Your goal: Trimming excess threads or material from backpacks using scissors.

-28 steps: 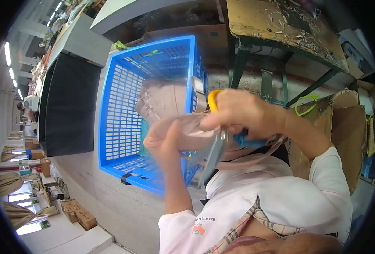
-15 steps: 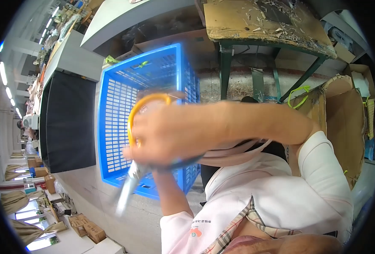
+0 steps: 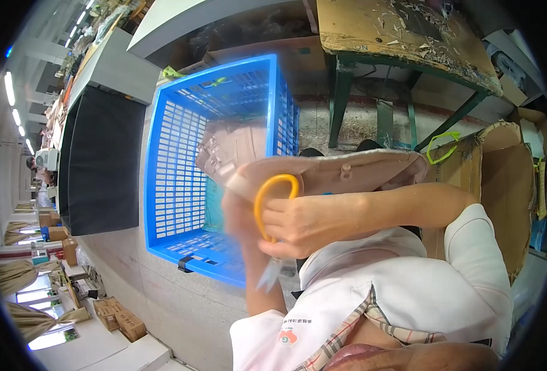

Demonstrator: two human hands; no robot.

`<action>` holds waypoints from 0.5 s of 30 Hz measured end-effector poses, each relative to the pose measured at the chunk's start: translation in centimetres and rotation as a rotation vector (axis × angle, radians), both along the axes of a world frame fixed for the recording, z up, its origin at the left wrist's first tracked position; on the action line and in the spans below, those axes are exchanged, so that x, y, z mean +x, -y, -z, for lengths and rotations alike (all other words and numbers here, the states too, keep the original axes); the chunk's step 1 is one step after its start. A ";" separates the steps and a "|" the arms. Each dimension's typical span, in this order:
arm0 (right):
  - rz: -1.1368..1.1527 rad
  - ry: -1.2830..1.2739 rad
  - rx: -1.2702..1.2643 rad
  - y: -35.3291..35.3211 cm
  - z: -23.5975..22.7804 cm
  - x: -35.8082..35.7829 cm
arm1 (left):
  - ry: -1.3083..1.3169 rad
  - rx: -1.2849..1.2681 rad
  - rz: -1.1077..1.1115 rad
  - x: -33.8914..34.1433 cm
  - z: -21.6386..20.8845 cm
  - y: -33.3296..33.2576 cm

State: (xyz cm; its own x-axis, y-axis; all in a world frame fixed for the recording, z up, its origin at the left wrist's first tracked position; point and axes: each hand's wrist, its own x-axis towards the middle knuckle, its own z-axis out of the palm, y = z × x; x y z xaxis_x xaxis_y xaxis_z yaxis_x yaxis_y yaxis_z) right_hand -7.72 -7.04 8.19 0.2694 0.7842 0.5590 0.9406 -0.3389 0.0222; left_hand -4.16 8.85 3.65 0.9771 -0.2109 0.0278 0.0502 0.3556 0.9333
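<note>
- On my head feed, the right hand [image 3: 307, 224] is closed around the scissors [image 3: 259, 213]; their yellow loop faces up and the short visible length of blade points down toward the left forearm.
- I can't tell whether the blades are parted; they are too blurred.
- The left hand [image 3: 237, 207] is smeared and partly behind that yellow loop, but I read it as gripping the left end of the pale pink bag [image 3: 329, 173].
- I have the bag stretched to the right from there, above the right forearm and in front of the white shirt [image 3: 409, 278].
- Just left of both hands I see the blue crate [image 3: 150, 198], with more pink pieces [image 3: 236, 145] inside.
- Beyond, the scrap-strewn bench [image 3: 354, 25]; at far right, an open cardboard box [image 3: 502, 204].
</note>
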 end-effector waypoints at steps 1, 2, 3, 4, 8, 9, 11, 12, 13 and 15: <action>-0.028 -0.050 0.022 0.3 0.3 -0.3 | 0.029 0.130 -0.038 0.0 0.1 0.3; -0.033 -0.051 0.019 0.5 0.4 -0.6 | 0.058 0.260 -0.075 0.1 0.2 0.7; -0.057 -0.093 0.078 0.8 0.5 -0.9 | -0.017 0.143 -0.068 0.1 0.1 1.1; -0.080 -0.134 0.138 1.1 0.0 -1.2 | -0.017 0.141 -0.069 0.1 -0.3 1.3; 0.015 -0.367 0.325 3.4 -1.9 -2.2 | -0.074 -0.007 -0.109 0.4 -0.9 2.2; 0.071 -0.401 0.342 4.7 -2.3 -2.2 | -0.086 -0.027 -0.112 0.7 -0.7 2.1; 0.201 -0.484 0.345 7.2 -3.4 -2.1 | -0.114 -0.064 -0.119 0.5 -0.8 1.8; 0.291 -0.479 0.362 8.1 -3.5 -2.1 | -0.100 0.009 -0.104 0.7 -0.2 1.0; 0.377 -0.608 0.332 9.3 -4.2 -2.1 | -0.107 -0.011 -0.096 0.5 -0.4 1.0; 0.464 -0.741 0.304 10.8 -4.5 -1.7 | -0.128 -0.024 -0.102 0.3 -0.8 0.9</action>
State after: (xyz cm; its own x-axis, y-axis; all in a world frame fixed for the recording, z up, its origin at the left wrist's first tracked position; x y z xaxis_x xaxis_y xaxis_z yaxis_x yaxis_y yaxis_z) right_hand -9.47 -17.80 12.66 0.8908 0.3559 0.2826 0.4475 -0.5782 -0.6822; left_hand -3.86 7.96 4.41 0.9893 -0.1114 -0.0943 0.1305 0.3867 0.9129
